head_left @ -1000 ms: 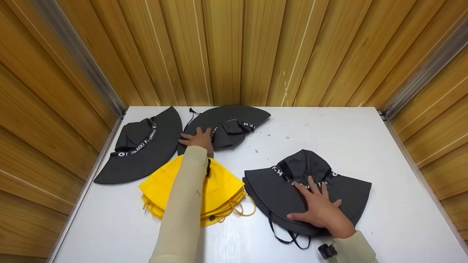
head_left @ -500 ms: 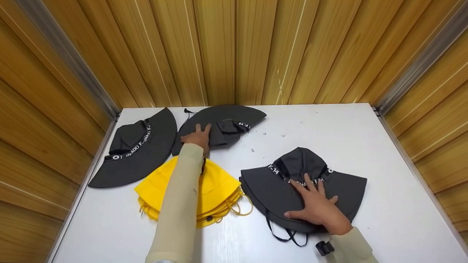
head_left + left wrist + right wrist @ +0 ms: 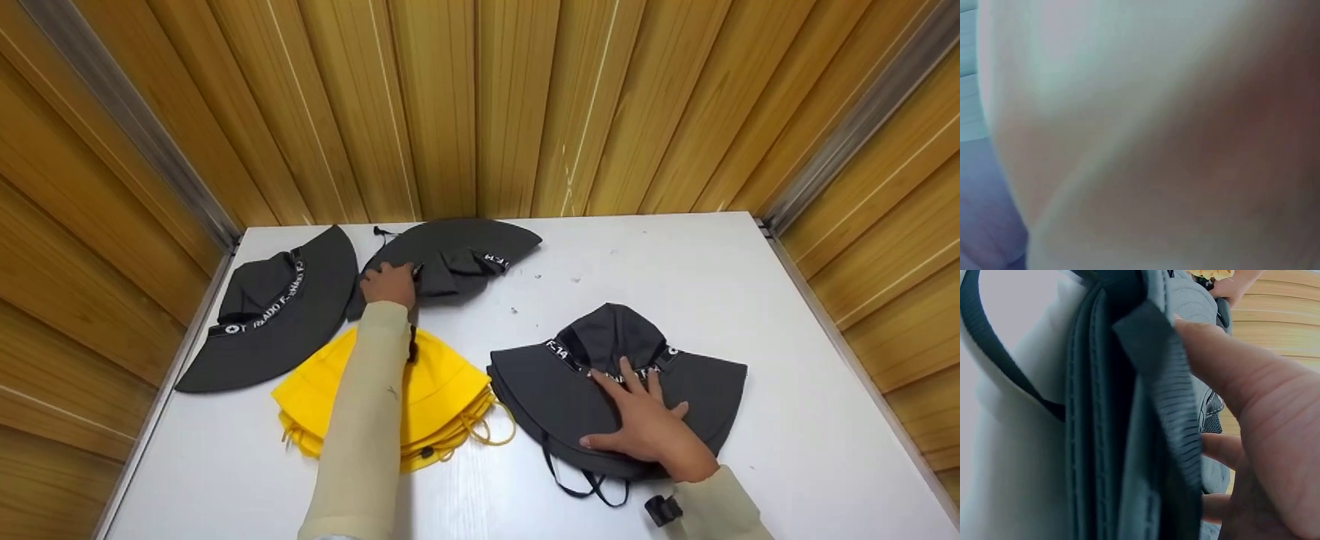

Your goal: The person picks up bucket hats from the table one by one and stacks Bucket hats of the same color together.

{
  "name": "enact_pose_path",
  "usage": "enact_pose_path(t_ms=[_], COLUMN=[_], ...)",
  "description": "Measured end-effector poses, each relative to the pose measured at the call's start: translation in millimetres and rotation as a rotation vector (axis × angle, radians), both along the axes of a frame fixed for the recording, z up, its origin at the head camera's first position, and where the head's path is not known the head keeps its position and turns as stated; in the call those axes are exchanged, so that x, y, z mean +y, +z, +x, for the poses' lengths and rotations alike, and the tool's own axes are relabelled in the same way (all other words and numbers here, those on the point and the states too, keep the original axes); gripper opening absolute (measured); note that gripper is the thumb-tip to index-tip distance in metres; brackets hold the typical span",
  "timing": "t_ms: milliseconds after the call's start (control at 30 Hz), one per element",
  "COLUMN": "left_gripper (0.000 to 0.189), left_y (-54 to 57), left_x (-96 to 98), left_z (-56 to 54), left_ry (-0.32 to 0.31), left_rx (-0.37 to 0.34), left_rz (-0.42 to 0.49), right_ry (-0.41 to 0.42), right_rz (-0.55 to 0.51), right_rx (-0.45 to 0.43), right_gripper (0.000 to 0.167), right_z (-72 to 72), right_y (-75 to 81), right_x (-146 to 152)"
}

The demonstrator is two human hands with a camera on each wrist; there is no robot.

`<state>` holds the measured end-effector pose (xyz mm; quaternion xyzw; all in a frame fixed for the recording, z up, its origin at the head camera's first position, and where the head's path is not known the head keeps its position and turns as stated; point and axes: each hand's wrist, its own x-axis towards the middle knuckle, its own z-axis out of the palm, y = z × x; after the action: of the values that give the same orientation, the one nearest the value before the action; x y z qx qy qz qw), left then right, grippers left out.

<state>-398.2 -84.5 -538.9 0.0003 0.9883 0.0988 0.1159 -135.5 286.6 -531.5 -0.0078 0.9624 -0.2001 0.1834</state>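
At the back of the table lies a dark grey bucket hat (image 3: 457, 277) with a lettered band. My left hand (image 3: 388, 285) grips its left side near the crown, fingers curled. On the right, a stack of dark grey bucket hats (image 3: 547, 390) lies crown away from me. My right hand (image 3: 649, 427) rests on the top brim with fingers spread. In the right wrist view the layered brims (image 3: 1089, 439) and a dark strap (image 3: 1168, 394) show beside the right hand (image 3: 1264, 422). The left wrist view is mostly blur, so the left fingertips are hidden there.
A stack of yellow hats (image 3: 450, 390) with cords lies under my left forearm. Another dark grey bucket hat (image 3: 315, 315) lies at the left edge of the white table (image 3: 787, 420). Wood-patterned walls (image 3: 510, 112) enclose the back and sides. Small crumbs dot the table.
My left hand's fingers have drawn in from spread to curled on the back hat, whose crown has creased flatter. My right hand stays on the dark stack. The head view has shifted slightly.
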Motion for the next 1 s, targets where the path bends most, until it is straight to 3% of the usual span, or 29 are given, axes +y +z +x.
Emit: enact_pose_path(t_ms=[133, 300, 567, 767, 1000], left_gripper=[0.041, 0.034, 0.022, 0.026, 0.028], left_y=[7.5, 18.8, 42.1, 74.2, 101.2], left_x=[-4.1, -5.1, 11.0, 25.9, 34.0], left_z=[0.9, 2.4, 7.0, 24.5, 57.0], left_ry=[0.008, -0.002, -0.022, -0.116, -0.212], left_rx=[0.104, 0.265, 0.410, 0.553, 0.578], left_rz=[0.116, 0.154, 0.260, 0.320, 0.410], right_ry=[-0.002, -0.001, 0.004, 0.000, -0.006], right_rz=[0.006, 0.002, 0.014, 0.004, -0.018], right_rx=[0.001, -0.002, -0.005, -0.012, 0.006], right_gripper=[0.113, 0.113, 0.114, 0.114, 0.113], right_z=[0.7, 0.8, -2.1, -1.5, -2.0], right_y=[0.5, -0.6, -2.5, -1.1, -0.3], right_x=[0.8, 3.7, 5.5, 5.3, 6.4])
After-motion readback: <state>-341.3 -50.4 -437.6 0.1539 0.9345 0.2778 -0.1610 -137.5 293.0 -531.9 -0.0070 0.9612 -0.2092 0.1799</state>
